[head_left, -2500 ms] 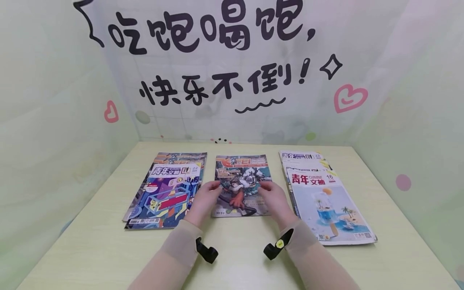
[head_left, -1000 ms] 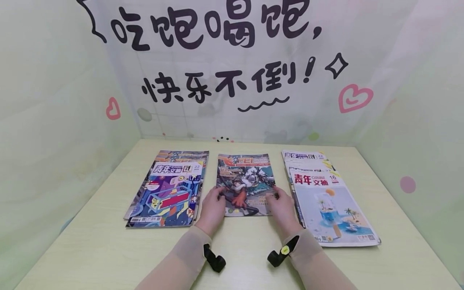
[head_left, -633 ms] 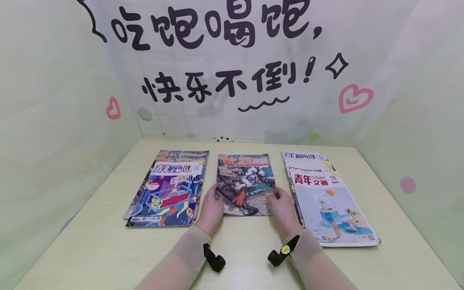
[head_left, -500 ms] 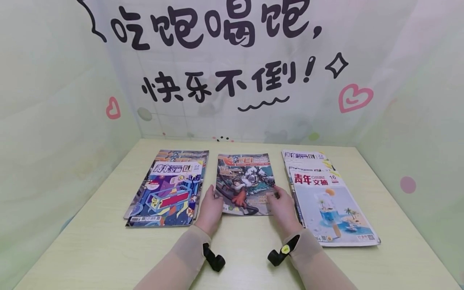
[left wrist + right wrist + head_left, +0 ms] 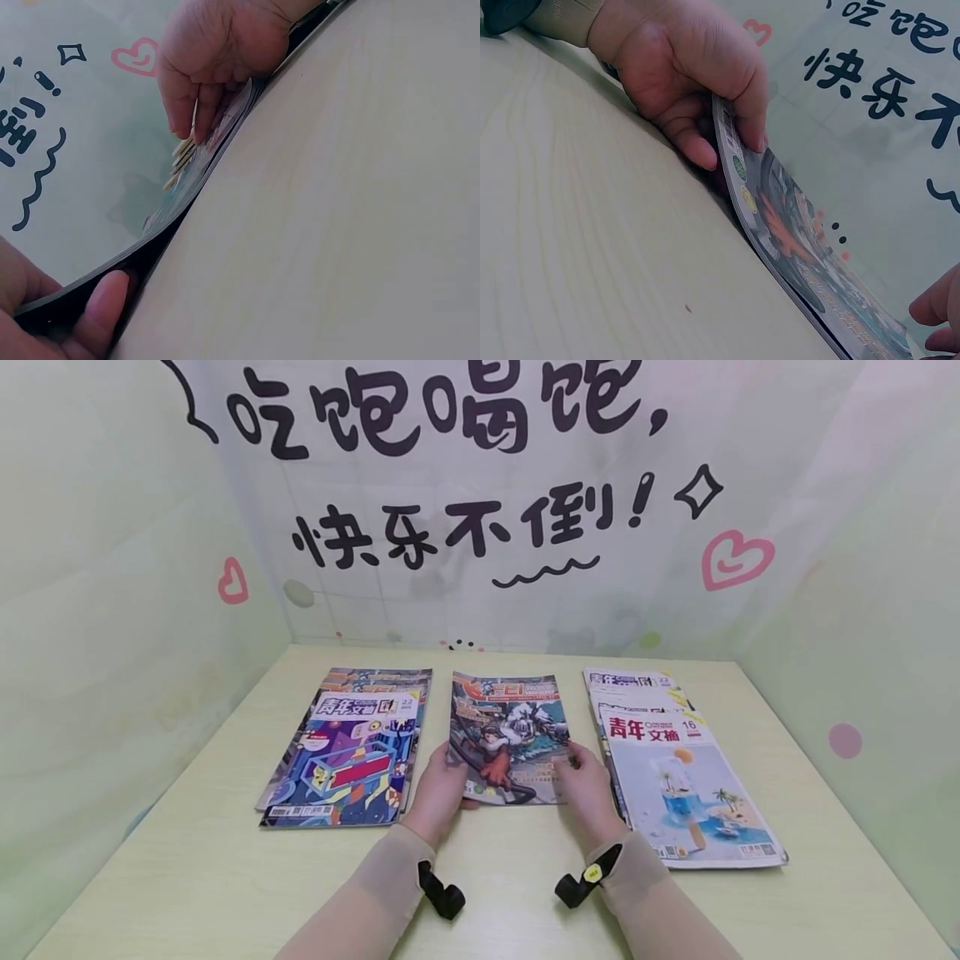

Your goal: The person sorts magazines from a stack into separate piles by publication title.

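A magazine (image 5: 506,735) with a white beast and a red-clothed figure on its cover lies at the middle of the table, between both hands. My left hand (image 5: 441,783) grips its near left corner. In the right wrist view, the left hand (image 5: 686,71) has its thumb on the cover and fingers curled beneath, and that side of the magazine (image 5: 780,217) bends up off the table. At the right edge, my right hand (image 5: 585,785) holds the magazine between thumb and fingers. The left wrist view shows the right hand (image 5: 221,56) beyond the raised edge.
Left of the hands lies a stack of magazines (image 5: 352,768), a purple-blue cover on top. On the right is another stack (image 5: 686,793), topped by a pale blue popsicle cover. The pale wooden table (image 5: 510,885) is bounded by printed cloth walls (image 5: 465,610).
Both hands have slid nearer along the magazine's edges. My left hand shifted slightly outward, then closed round the near left corner; the magazine's left side has risen a little. The stacks have stayed put.
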